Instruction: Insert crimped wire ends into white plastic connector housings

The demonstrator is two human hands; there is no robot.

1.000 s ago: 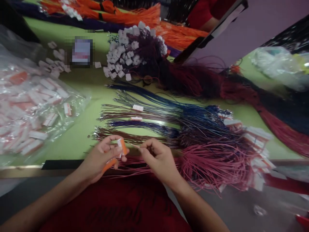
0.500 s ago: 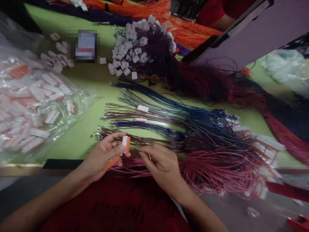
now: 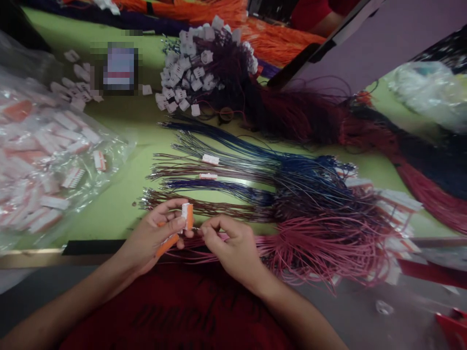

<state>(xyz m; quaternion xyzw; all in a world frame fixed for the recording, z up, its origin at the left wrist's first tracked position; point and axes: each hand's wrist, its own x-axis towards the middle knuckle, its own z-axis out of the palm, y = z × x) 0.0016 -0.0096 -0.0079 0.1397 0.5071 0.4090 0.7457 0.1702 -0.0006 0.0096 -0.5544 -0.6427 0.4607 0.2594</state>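
Observation:
My left hand [image 3: 155, 237] is closed round a small white and orange connector [image 3: 187, 216], held just above the table's near edge. My right hand [image 3: 229, 245] pinches the tip of a thin pink wire [image 3: 199, 229] right beside the connector's side. That wire runs back to a bundle of pink wires [image 3: 321, 245] lying to the right. Rows of brown, purple and blue wires [image 3: 226, 187] are laid out on the green table [image 3: 109, 214] just beyond my hands.
A clear bag of white and orange connectors [image 3: 47, 160] lies at the left. A heap of white connectors on dark wires [image 3: 204, 73] sits further back, with orange wire bundles [image 3: 219, 14] behind. Another person in red [image 3: 317, 14] is at the far side.
My right hand has moved left, bringing the pink wire's tip up to the connector. My left hand has kept its hold on the connector and barely shifted.

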